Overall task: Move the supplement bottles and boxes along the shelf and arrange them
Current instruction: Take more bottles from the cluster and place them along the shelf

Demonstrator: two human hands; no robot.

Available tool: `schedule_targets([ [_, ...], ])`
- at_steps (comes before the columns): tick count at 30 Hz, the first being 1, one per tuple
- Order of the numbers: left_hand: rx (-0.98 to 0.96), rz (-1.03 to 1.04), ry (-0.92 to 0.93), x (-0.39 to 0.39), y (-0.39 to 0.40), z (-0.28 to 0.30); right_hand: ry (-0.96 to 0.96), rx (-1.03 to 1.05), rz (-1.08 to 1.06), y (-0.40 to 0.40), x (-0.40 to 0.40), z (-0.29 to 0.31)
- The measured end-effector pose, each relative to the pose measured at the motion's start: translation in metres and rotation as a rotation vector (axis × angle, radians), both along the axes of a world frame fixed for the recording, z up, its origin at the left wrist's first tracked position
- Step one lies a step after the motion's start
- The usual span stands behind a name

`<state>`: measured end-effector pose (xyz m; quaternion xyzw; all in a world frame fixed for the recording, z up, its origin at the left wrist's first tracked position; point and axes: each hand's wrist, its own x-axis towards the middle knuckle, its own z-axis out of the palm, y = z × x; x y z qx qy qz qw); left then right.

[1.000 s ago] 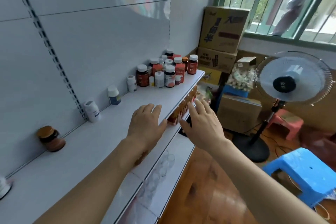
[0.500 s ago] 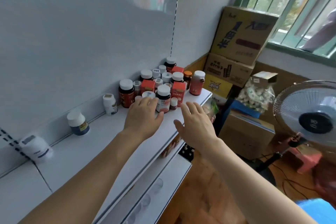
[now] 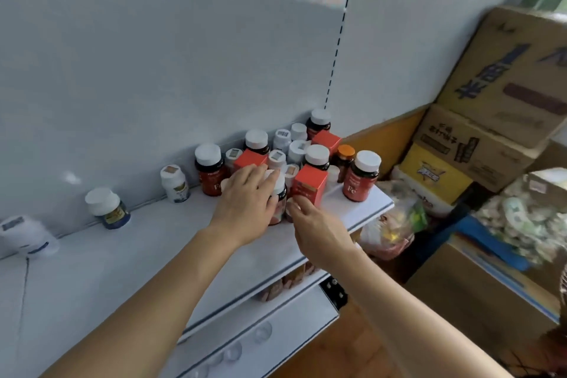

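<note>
Both hands reach into the cluster of supplement bottles point(image 3: 306, 159) at centre frame, on the white shelf point(image 3: 153, 248). Left hand point(image 3: 245, 202) lies over a white-capped bottle point(image 3: 277, 205), fingers loosely curved around it. Right hand point(image 3: 319, 230) hovers just beside the front red box point(image 3: 310, 184), fingers narrowly parted, gripping nothing. Cardboard cartons point(image 3: 491, 107) stack at right.

Both forearms are bare to each grip, left point(image 3: 245, 199) and right point(image 3: 319, 230), with no sleeves.
</note>
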<state>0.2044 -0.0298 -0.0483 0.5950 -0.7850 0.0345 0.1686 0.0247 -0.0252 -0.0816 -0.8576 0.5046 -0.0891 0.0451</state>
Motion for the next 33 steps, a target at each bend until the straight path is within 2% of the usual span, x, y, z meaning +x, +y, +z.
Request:
schedule_targets([
  [5, -0.018, 0.057, 0.055, -0.01, 0.001, -0.004, -0.071, -0.063, 0.153, -0.018, -0.013, -0.005],
  [9, -0.024, 0.076, 0.113, -0.01, 0.009, 0.001, -0.087, -0.016, 0.198, -0.029, -0.016, -0.008],
  [12, -0.027, 0.069, 0.175, -0.007, 0.018, 0.006, -0.183, -0.015, 0.251, -0.033, -0.023, 0.003],
  [14, -0.02, 0.082, 0.273, -0.004, 0.024, 0.012, -0.303, -0.068, 0.261, -0.038, -0.027, 0.02],
  [18, 0.007, 0.14, 0.589, 0.005, 0.037, 0.027, -0.5, -0.09, 0.282, -0.042, -0.025, 0.062],
  [21, 0.051, 0.212, 0.705, 0.012, 0.049, 0.034, -0.55, 0.11, 0.289, -0.043, -0.016, 0.078],
  [25, 0.113, 0.305, 0.797, 0.022, 0.071, 0.038, -0.516, 0.378, 0.333, -0.037, -0.001, 0.081],
  [29, 0.125, 0.388, 0.958, 0.032, 0.099, 0.043, -0.505, 0.451, 0.363, -0.021, 0.015, 0.081],
  [33, 0.107, 0.432, 1.001, 0.045, 0.13, 0.051, -0.496, 0.486, 0.397, 0.002, 0.033, 0.088],
])
